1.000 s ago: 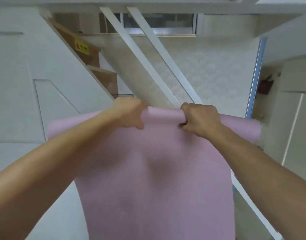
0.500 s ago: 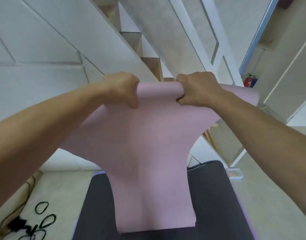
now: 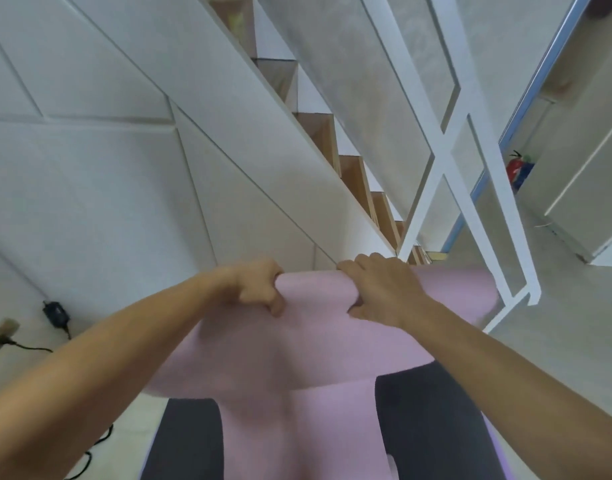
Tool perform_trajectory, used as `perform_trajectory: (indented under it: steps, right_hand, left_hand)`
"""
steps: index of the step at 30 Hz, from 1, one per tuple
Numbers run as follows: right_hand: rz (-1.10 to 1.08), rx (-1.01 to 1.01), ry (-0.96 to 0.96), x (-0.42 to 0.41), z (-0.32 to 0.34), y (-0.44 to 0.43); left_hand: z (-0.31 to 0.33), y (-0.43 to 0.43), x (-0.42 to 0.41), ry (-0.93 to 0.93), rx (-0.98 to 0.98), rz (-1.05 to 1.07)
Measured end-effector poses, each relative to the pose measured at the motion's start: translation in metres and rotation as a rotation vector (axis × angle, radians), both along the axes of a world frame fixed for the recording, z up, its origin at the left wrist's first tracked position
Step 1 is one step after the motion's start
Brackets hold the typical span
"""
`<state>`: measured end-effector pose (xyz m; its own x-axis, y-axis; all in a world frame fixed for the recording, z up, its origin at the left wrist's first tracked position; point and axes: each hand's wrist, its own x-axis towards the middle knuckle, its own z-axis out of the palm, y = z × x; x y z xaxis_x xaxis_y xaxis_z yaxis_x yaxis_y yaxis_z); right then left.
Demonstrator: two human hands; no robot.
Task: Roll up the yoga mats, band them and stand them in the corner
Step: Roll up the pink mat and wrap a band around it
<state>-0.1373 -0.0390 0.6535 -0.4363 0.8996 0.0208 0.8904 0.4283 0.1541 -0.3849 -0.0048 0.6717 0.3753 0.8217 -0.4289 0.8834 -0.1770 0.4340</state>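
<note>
The pink mat (image 3: 318, 358) is hanging in the air in front of the person, gripped at its top edge and drooping down the middle of the view onto a dark mat (image 3: 432, 420) that is lying flat on the floor (image 3: 574, 306) below. Its top edge is curling over into a loose fold between the two hands, and its outer corners are sagging to either side. The left hand (image 3: 257, 289) is clutching the top edge left of centre, fingers curled tightly over the fold and thumb tucked underneath, pinching the material. The right hand (image 3: 377, 292) is doing the same just right of centre, knuckles facing up, fingers wrapped over the edge and bunching it. The two hands are sitting close together with a short stretch of mat between them. Behind the mat, a white-panelled staircase (image 3: 353, 174) with wooden treads is rising toward the top left, and a white railing (image 3: 446, 140) is crossing on the right. A black cable (image 3: 30, 346) is trailing along the floor at the left edge, and a red fire extinguisher (image 3: 517, 168) is standing in a recess on the right.
</note>
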Motion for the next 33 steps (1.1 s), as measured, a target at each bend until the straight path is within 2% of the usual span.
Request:
perform_trajectory:
  steps: [1,3,7,11,13,15,18,20,23,27,30,33]
  right_hand:
    - [0.008,0.05,0.0,-0.003,-0.004,-0.001]
    - [-0.013,0.021,0.057,-0.006,-0.009,0.0]
    - [-0.063,-0.299,0.137,-0.002,-0.011,0.007]
    - [-0.112,-0.529,0.276,0.004,-0.014,0.014]
    - [-0.121,-0.579,0.271,0.007,-0.014,0.015]
    - [-0.106,-0.525,0.209,0.006,-0.015,0.014]
    - [-0.042,-0.302,0.1,0.0,-0.022,0.012]
    - [-0.019,-0.226,0.072,-0.004,-0.028,0.012]
    - [-0.006,-0.22,0.067,-0.007,-0.027,0.015]
    - [0.033,-0.236,0.058,-0.01,-0.024,0.017]
    - [0.043,-0.284,0.054,-0.011,-0.027,0.018]
    - [0.017,-0.366,0.058,-0.008,-0.027,0.022]
  left_hand:
    - [0.0,0.0,-0.003,-0.041,-0.033,0.021]
    - [-0.002,0.0,-0.007,-0.093,-0.102,0.029]
    - [-0.008,-0.003,-0.006,0.003,-0.138,-0.074]
    - [-0.019,-0.013,0.002,0.277,0.134,-0.247]
    - [-0.028,-0.018,0.006,0.275,0.195,-0.247]
    - [-0.032,-0.019,0.007,0.199,0.143,-0.181]
    - [-0.033,-0.014,0.001,0.039,-0.008,-0.052]
    - [-0.032,-0.011,-0.004,-0.063,-0.114,-0.002]
    - [-0.027,-0.009,-0.01,-0.154,-0.337,0.0]
    - [-0.024,-0.005,-0.019,-0.147,-0.584,-0.014]
    - [-0.026,-0.005,-0.016,-0.12,-0.543,-0.039]
    - [-0.028,-0.001,-0.01,-0.047,-0.331,-0.068]
